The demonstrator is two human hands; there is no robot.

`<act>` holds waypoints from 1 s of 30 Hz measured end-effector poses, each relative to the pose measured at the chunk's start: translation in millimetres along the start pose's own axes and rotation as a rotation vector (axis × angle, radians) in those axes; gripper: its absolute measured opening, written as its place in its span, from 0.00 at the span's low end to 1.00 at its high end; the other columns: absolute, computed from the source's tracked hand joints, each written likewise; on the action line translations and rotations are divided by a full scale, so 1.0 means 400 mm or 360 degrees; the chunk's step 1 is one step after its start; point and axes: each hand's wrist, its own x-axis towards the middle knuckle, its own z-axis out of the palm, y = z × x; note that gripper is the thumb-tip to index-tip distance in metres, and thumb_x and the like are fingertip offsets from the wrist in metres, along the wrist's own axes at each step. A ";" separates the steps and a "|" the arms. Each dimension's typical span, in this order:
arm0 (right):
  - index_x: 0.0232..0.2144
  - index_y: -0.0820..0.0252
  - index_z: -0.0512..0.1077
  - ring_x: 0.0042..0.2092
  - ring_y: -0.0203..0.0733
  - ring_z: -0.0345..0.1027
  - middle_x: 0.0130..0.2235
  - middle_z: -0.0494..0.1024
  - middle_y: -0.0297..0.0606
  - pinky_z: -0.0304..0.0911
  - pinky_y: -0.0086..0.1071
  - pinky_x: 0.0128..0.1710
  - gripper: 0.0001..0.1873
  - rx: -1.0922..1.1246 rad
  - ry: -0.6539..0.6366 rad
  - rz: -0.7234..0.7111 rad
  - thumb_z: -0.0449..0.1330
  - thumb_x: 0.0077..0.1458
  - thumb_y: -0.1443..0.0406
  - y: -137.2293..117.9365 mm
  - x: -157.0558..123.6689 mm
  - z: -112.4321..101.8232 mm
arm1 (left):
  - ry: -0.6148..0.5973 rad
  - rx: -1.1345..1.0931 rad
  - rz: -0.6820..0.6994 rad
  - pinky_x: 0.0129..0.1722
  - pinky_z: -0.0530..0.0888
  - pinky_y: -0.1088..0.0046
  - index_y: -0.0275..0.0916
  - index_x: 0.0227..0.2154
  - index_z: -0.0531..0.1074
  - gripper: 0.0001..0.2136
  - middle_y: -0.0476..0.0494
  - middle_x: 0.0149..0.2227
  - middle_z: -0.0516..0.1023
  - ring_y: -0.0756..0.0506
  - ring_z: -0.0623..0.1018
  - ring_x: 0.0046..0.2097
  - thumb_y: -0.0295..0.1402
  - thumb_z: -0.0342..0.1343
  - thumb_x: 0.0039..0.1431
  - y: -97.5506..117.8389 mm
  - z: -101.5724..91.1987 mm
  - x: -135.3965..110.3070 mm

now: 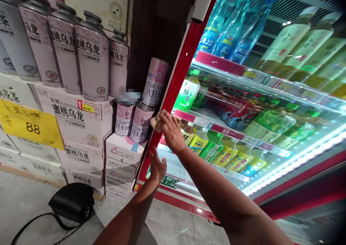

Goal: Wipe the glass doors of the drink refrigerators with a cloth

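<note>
Shop: drinks fridge (186, 54), price tag (29, 124)

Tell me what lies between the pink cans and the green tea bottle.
The red frame stands between the pink cans and the green tea bottle, with the right hand pressing a cloth on it; head view.

Cans (140, 124) on stacked boxes (123, 155), left of the cooler (178, 68); bag (72, 201) on floor (24, 205) before boxes, bottles (189, 92) on cooler shelves (229, 131)

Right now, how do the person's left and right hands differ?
The right hand presses a beige cloth against the cooler's red frame; the left hand is open and holds nothing. The right hand is raised higher; the left hand sits lower, beside the frame's lower part. Both are bare and reach toward that frame.
</note>
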 end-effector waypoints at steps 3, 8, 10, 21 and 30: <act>0.58 0.57 0.73 0.74 0.43 0.48 0.69 0.67 0.43 0.43 0.50 0.75 0.19 0.0020 -0.0413 -0.0217 0.50 0.70 0.69 0.034 -0.082 0.087 | -0.0042 0.0062 0.0094 0.74 0.54 0.55 0.30 0.72 0.52 0.40 0.28 0.75 0.49 0.35 0.47 0.76 0.28 0.54 0.54 -0.007 -0.023 0.009; 0.57 0.57 0.74 0.73 0.44 0.51 0.67 0.70 0.42 0.48 0.50 0.74 0.18 0.0021 -0.0576 -0.0295 0.53 0.70 0.70 0.057 -0.088 0.075 | -0.0186 0.0151 0.0309 0.72 0.58 0.55 0.29 0.67 0.62 0.34 0.27 0.72 0.56 0.34 0.55 0.74 0.33 0.54 0.57 -0.010 -0.078 -0.013; 0.56 0.56 0.74 0.73 0.44 0.51 0.67 0.70 0.40 0.45 0.53 0.75 0.17 0.0004 -0.0501 -0.0281 0.54 0.69 0.70 0.061 -0.030 0.021 | -0.0220 0.0196 0.0302 0.70 0.62 0.54 0.31 0.63 0.68 0.29 0.27 0.69 0.64 0.33 0.62 0.71 0.34 0.54 0.57 -0.006 -0.104 -0.028; 0.52 0.53 0.78 0.73 0.52 0.52 0.69 0.65 0.40 0.39 0.59 0.75 0.15 -0.0377 -0.0324 -0.0274 0.58 0.66 0.70 0.024 0.016 -0.033 | 0.0341 0.0149 0.1008 0.60 0.75 0.59 0.40 0.54 0.69 0.20 0.36 0.51 0.74 0.40 0.76 0.56 0.28 0.52 0.57 0.330 -0.288 0.120; 0.50 0.53 0.77 0.73 0.48 0.54 0.66 0.71 0.38 0.39 0.60 0.74 0.13 -0.0583 -0.0043 -0.0491 0.59 0.66 0.69 0.064 0.077 -0.123 | 0.0382 0.0116 0.1458 0.69 0.63 0.53 0.33 0.68 0.56 0.37 0.27 0.67 0.56 0.35 0.62 0.70 0.29 0.59 0.54 0.784 -0.303 0.328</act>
